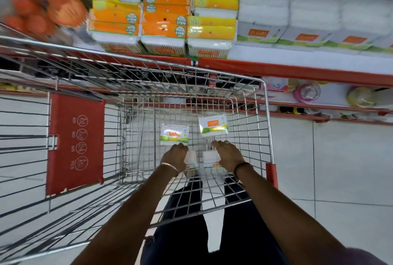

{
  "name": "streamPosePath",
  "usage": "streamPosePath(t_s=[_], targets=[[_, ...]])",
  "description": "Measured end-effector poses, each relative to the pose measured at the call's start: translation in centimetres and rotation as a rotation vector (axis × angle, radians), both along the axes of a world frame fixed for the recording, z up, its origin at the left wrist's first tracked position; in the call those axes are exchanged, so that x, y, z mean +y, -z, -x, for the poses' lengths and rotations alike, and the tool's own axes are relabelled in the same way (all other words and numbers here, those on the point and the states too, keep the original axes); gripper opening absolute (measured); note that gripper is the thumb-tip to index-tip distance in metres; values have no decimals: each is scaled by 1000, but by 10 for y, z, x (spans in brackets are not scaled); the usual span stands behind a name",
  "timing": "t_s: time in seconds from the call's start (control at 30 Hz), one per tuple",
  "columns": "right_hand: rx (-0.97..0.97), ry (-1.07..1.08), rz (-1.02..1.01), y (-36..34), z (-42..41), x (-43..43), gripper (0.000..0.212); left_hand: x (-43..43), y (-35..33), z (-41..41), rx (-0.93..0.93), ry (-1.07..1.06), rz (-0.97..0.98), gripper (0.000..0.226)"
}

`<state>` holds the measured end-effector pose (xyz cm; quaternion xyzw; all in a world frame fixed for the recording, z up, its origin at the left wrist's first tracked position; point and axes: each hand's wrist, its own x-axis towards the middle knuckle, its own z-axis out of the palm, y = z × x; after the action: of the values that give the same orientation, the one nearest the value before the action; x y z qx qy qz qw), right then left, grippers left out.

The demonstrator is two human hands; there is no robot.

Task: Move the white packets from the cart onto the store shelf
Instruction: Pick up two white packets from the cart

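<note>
Both hands reach deep in the cart: left hand and right hand each grip 1 white packet, 2 more packets lying just beyond.

We are seeing bare forearms: a thin metal bangle on the left wrist, a dark band on the right, dark trousers.
</note>
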<state>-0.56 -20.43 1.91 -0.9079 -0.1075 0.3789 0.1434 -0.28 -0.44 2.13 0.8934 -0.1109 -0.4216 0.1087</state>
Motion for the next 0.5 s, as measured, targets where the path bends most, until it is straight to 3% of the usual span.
streamPosePath(t_s=[0.5], targets=[[-286, 247, -122, -180, -51, -48, 55, -33, -160, -47, -574, -258, 284, 53]])
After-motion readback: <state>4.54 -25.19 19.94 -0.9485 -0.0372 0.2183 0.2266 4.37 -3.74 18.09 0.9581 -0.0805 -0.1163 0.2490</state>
